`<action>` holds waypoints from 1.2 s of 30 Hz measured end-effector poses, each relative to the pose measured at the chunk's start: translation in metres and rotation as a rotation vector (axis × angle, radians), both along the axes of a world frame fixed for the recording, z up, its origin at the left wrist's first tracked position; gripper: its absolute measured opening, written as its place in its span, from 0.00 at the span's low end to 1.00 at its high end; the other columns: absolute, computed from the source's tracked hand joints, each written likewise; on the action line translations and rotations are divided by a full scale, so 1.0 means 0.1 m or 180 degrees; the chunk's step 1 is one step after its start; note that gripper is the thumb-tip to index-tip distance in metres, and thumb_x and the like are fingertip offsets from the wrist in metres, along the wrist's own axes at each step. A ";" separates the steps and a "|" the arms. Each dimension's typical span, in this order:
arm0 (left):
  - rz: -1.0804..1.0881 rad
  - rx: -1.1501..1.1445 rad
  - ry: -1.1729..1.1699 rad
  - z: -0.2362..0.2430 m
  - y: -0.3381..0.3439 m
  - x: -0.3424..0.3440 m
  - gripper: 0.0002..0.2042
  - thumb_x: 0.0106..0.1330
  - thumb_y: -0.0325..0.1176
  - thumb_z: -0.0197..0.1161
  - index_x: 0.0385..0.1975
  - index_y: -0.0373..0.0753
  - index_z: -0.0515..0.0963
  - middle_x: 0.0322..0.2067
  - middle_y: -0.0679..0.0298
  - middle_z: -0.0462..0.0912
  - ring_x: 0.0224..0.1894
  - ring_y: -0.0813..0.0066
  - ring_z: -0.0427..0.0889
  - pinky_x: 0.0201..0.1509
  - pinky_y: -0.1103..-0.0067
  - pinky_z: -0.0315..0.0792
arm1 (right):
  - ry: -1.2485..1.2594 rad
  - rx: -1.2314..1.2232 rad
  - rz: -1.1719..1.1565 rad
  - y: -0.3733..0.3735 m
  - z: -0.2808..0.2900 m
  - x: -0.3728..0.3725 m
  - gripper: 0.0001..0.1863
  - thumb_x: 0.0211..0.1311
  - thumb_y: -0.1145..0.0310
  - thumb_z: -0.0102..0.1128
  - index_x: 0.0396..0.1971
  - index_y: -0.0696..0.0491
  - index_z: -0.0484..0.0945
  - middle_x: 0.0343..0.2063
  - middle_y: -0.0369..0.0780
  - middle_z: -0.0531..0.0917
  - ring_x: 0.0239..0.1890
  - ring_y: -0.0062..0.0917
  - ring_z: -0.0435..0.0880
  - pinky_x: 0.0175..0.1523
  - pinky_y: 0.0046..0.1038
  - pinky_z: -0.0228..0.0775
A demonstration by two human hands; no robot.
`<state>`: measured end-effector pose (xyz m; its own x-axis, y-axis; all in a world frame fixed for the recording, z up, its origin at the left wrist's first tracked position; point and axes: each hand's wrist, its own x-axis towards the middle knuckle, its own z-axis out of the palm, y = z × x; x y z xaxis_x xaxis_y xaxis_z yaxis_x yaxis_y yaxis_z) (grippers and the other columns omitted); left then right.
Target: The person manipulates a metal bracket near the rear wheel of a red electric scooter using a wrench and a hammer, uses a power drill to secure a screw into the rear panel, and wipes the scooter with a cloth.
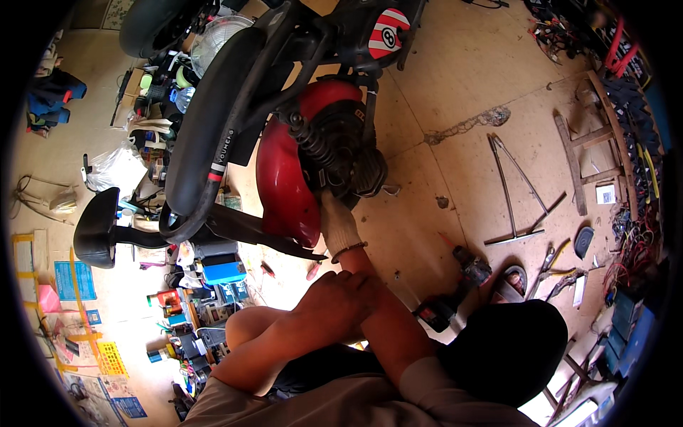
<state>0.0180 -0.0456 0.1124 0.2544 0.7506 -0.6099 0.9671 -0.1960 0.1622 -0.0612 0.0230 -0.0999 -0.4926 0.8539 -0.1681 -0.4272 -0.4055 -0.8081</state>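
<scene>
A black-framed scooter (242,135) lies over on its side, its long black seat to the left. Its red rear fender (284,178) curves around the dark wheel hub, and a coil-spring shock absorber (320,148) runs across it. My right hand (339,224), in a pale knitted work glove, reaches in beside the fender, below the hub; its fingertips are hidden in the dark parts there. My bare left hand (338,302) is closed with curled fingers against my right forearm, above the glove's cuff.
On the floor to the right lie a cordless drill (469,263), a sandal (510,283), metal rods (506,185), pliers (562,272) and a wooden frame (605,149). Tools and boxes (224,270) crowd the left side. A white fan (220,43) stands behind the seat.
</scene>
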 end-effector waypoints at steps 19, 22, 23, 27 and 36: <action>-0.0048 -0.0006 0.0069 0.03 0.00 0.01 0.22 0.67 0.41 0.67 0.57 0.36 0.79 0.53 0.57 0.83 0.48 0.59 0.86 0.55 0.66 0.79 | -0.0304 0.0218 0.0067 0.00 -0.01 0.05 0.16 0.76 0.61 0.52 0.56 0.52 0.77 0.46 0.58 0.86 0.51 0.56 0.84 0.53 0.49 0.77; -0.0054 -0.0018 0.0058 0.03 0.00 0.00 0.22 0.67 0.41 0.67 0.57 0.36 0.79 0.53 0.57 0.83 0.49 0.59 0.86 0.55 0.66 0.79 | -0.0368 0.0286 0.0050 0.00 0.00 0.05 0.16 0.76 0.62 0.51 0.56 0.53 0.77 0.46 0.58 0.86 0.51 0.56 0.84 0.54 0.49 0.77; -0.0062 -0.0018 0.0051 0.03 -0.01 0.00 0.22 0.67 0.41 0.67 0.56 0.36 0.79 0.53 0.56 0.83 0.49 0.60 0.86 0.55 0.66 0.79 | -0.0434 0.0369 0.0028 0.00 -0.01 0.04 0.16 0.76 0.62 0.51 0.56 0.53 0.77 0.46 0.58 0.86 0.51 0.56 0.85 0.54 0.49 0.77; -0.0134 -0.0068 0.0084 0.04 0.03 0.03 0.21 0.67 0.41 0.67 0.56 0.36 0.79 0.53 0.55 0.83 0.50 0.60 0.86 0.55 0.66 0.79 | -0.0823 0.0718 0.0000 0.01 -0.04 0.05 0.15 0.76 0.63 0.51 0.55 0.54 0.77 0.47 0.57 0.86 0.52 0.55 0.85 0.54 0.47 0.77; -0.0120 0.0023 0.0039 0.05 0.01 0.02 0.21 0.67 0.41 0.68 0.55 0.35 0.79 0.53 0.55 0.83 0.48 0.59 0.86 0.53 0.66 0.80 | -0.0441 0.0258 0.0047 0.00 -0.02 0.04 0.16 0.76 0.63 0.51 0.56 0.53 0.78 0.47 0.57 0.86 0.53 0.54 0.85 0.56 0.47 0.77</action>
<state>0.0195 -0.0443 0.1176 0.2751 0.7449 -0.6078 0.9609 -0.2334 0.1489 -0.0574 0.0234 -0.1014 -0.4820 0.8603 -0.1661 -0.3038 -0.3419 -0.8893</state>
